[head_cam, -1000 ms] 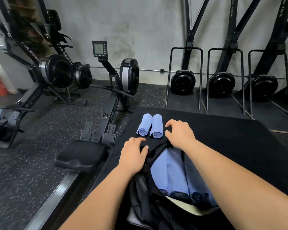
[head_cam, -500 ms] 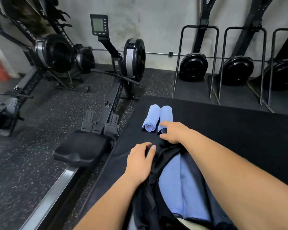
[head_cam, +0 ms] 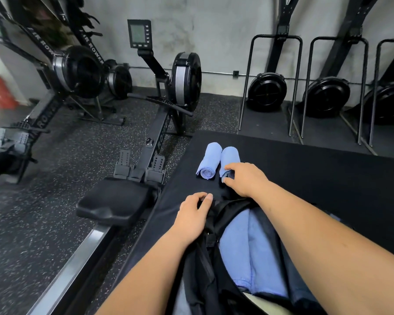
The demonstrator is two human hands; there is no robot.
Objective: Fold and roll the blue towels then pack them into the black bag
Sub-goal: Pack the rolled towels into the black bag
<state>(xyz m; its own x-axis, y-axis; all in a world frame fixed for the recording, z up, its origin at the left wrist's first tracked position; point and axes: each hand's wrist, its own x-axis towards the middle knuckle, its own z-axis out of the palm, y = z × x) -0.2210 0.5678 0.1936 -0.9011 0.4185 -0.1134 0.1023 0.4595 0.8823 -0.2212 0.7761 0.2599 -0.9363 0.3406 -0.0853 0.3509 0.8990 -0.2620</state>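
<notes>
Moved: right hand [head_cam: 243, 178] had reached forward from the mouth of the black bag [head_cam: 205, 276] onto the nearer of the two loose rolls; left hand [head_cam: 192, 215] had stayed on the bag's edge.
Right grip: fingers curled over the near end of the right roll [head_cam: 230, 155], thumb tucked at its end (how firmly it had closed could not be told); the roll still lay flat.
Left grip: fingers bent round the bag's left rim, holding the mouth open.
Right roll: on the desk [head_cam: 316, 178] just beyond the bag's mouth, lying end-on to it.
Left roll [head_cam: 208, 161]: also beyond the bag, touching the right roll on its far-left side, free of both hands.
Packed towels [head_cam: 243, 246]: several blue ones lay lengthwise inside the bag, side by side, filling most of the opening.
Rowing machine [head_cam: 159, 123]: on the floor left of the bag, off the desk.
Step in hand: packing, by my reading; folding and rolling looked finished, with two rolls left outside the bag.
Next move: probably lift the right roll, draw it back to the bag and slide it in beside the others while the left hand keeps the rim spread; the space left looked tight, so it would want pushing in end first.
</notes>
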